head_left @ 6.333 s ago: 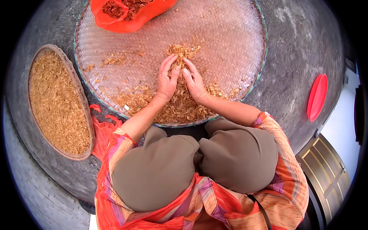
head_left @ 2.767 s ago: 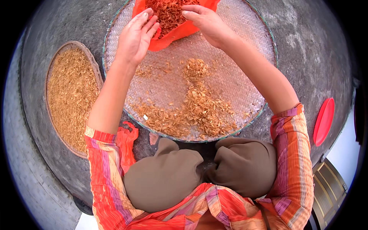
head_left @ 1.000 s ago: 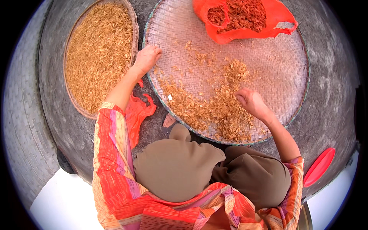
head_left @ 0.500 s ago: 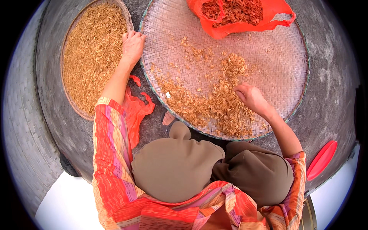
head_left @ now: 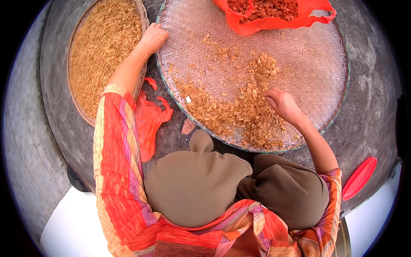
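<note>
My left hand (head_left: 155,39) is up between the two woven trays, fingers curled by the rim of the left oval tray (head_left: 77,34); what they grip is hidden. That tray holds fine golden dried flakes (head_left: 100,58). My right hand (head_left: 280,103) is bent in a pinch at the right side of a pile of tan dried flakes (head_left: 252,118) on the large round woven tray (head_left: 319,64). I cannot make out what is between its fingers. A red plastic bag (head_left: 244,28) of darker reddish flakes sits at that tray's far side.
A crumpled red bag (head_left: 147,128) lies between the left tray and my knees on the dark floor (head_left: 364,73). A red oval dish (head_left: 358,178) is at my lower right. My bare foot (head_left: 188,126) shows beside the round tray's near edge.
My hands have left the bag at the back and moved apart. My left hand has since moved farther up along the left tray's edge; my right has stayed at the pile.
</note>
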